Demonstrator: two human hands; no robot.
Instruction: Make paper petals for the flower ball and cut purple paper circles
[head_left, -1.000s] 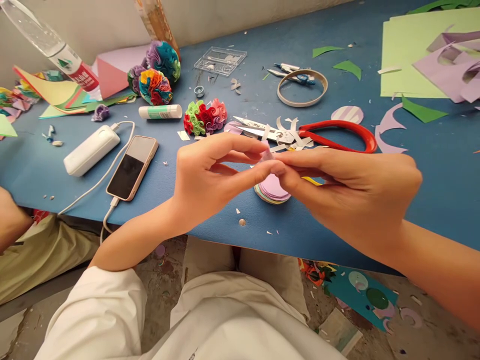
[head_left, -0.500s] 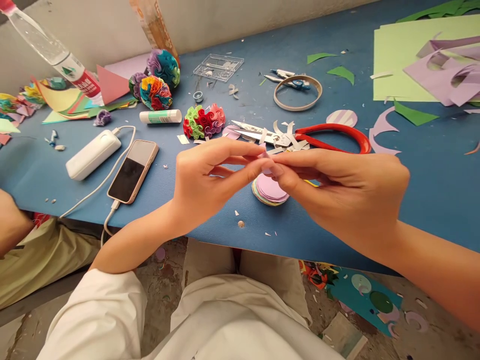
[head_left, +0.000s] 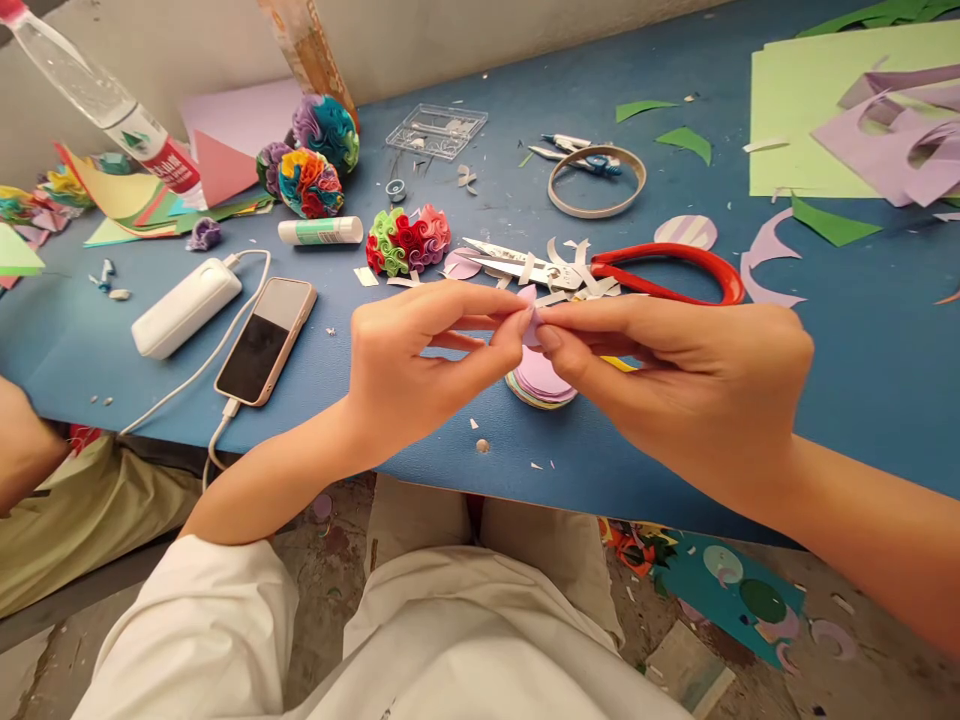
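Between the fingertips of my left hand (head_left: 427, 375) and my right hand (head_left: 697, 390) is a small folded piece of light purple paper (head_left: 531, 318). Both hands pinch it, thumb against forefinger, above the blue table. Just below my fingertips lies a round stack of paper circles (head_left: 543, 378), light purple on top, partly hidden by my right hand. Behind the hands, scissors with red handles (head_left: 720, 272) lie open among white paper strips (head_left: 596, 285). A ball of red, green and pink paper curls (head_left: 409, 240) sits left of the blades.
On the blue table (head_left: 420, 440) a phone (head_left: 266, 340), white power bank (head_left: 186, 308), glue stick (head_left: 320, 231) and bottle (head_left: 127, 120) stand or lie at left. Tape ring (head_left: 640, 180) and green sheets (head_left: 780, 120) are behind and right. Another person's arm (head_left: 26, 445) is at far left.
The purple paper shows more between my fingertips, its tip pointing up. My left thumb has drawn slightly back from my right thumb. A light purple sheet behind the paper balls shows more.
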